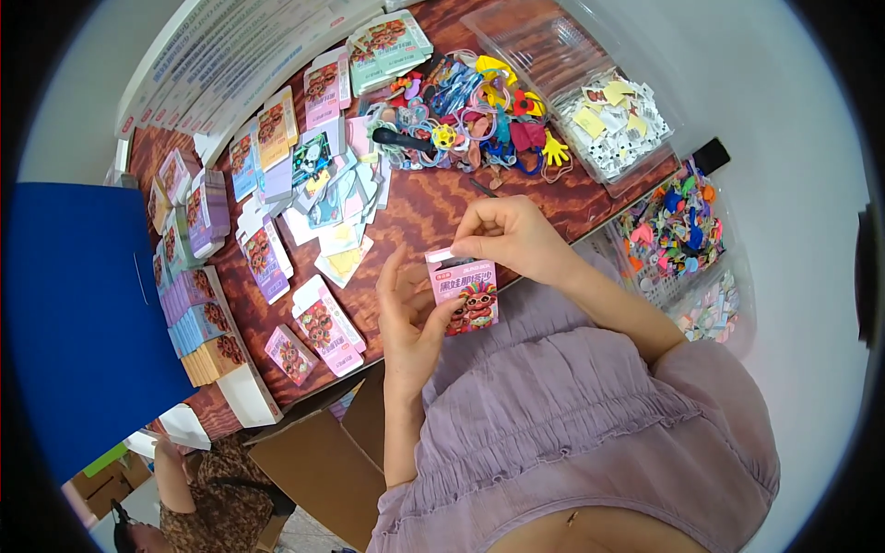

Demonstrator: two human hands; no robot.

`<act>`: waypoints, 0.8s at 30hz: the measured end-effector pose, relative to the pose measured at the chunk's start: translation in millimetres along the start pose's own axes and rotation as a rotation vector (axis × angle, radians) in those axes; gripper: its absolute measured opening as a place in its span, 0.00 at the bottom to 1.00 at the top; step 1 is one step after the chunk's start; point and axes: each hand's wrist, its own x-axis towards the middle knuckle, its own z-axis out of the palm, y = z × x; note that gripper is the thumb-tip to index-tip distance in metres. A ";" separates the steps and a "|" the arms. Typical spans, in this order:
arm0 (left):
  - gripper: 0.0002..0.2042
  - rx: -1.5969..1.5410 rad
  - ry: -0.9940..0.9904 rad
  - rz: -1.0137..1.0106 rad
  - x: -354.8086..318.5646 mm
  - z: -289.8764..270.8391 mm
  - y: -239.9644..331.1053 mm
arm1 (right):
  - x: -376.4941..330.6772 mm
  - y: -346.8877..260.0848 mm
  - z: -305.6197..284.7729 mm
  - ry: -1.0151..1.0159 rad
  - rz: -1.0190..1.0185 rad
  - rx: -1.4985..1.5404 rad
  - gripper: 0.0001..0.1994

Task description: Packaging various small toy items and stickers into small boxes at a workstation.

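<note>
A small pink carton (464, 282) with a printed cartoon figure is held upright near the table's front edge. My left hand (408, 323) grips it from the left, thumb across its front and fingers behind. At the carton's top, my right hand (518, 241) has thumb and forefinger pinched on the lifted flap (440, 255). The top looks at least partly unfolded; what is inside cannot be made out. To the left lie flattened pink cartons (329, 324) and a folded pink box (291, 355). A flattened purple carton (265, 264) rests farther back.
Loose cards (336, 217) and a heap of colourful trinkets (452, 115) cover the table's back. A clear tub (599, 175) holds small white cards. Beside the table are bright small pieces (678, 226). Stacked boxes (198, 313), a blue panel (78, 304) and another person (221, 484) are left.
</note>
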 end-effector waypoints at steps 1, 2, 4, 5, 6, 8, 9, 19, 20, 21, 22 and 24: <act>0.39 -0.030 0.003 -0.006 -0.7 -0.5 0.6 | 0.1 0.0 1.1 -0.009 -0.039 -0.037 0.03; 0.39 -0.031 0.004 -0.006 -1.5 -0.8 -1.3 | -0.8 -1.0 0.4 -0.010 -0.037 -0.039 0.03; 0.39 -0.045 0.009 -0.004 -2.3 -4.2 -6.9 | -2.0 -3.0 -1.7 -0.073 -0.035 -0.287 0.04; 0.39 -0.048 0.008 -0.003 -2.3 -5.1 -7.4 | -3.1 -2.8 -2.8 -0.071 -0.034 -0.290 0.04; 0.39 -0.062 0.033 -0.012 -4.2 -5.0 -7.1 | -4.4 -2.2 -3.8 -0.101 -0.102 -0.304 0.06; 0.38 -0.073 0.068 -0.019 -7.3 -5.4 -5.4 | -7.3 -1.1 -4.7 -0.140 -0.172 -0.314 0.07; 0.35 -0.045 0.065 -0.027 -8.4 -6.6 -3.7 | -8.6 -0.6 -3.1 -0.145 -0.235 -0.333 0.08; 0.14 0.113 0.013 0.009 -11.3 -4.2 -10.5 | -25.6 18.1 15.4 0.020 -0.296 -0.420 0.05; 0.21 0.270 0.078 0.044 -13.5 -1.4 -4.1 | -20.9 20.1 21.1 -0.006 -0.302 -0.411 0.05; 0.29 0.422 0.132 0.078 -13.6 3.3 1.8 | -17.2 22.6 24.3 0.058 -0.262 -0.355 0.04; 0.37 0.573 0.187 0.111 -14.7 4.7 4.9 | -13.1 25.6 28.3 0.121 -0.221 -0.300 0.04; 0.47 0.818 0.201 0.209 -20.3 -0.2 1.2 | -2.4 27.2 45.6 0.093 -0.251 -0.292 0.06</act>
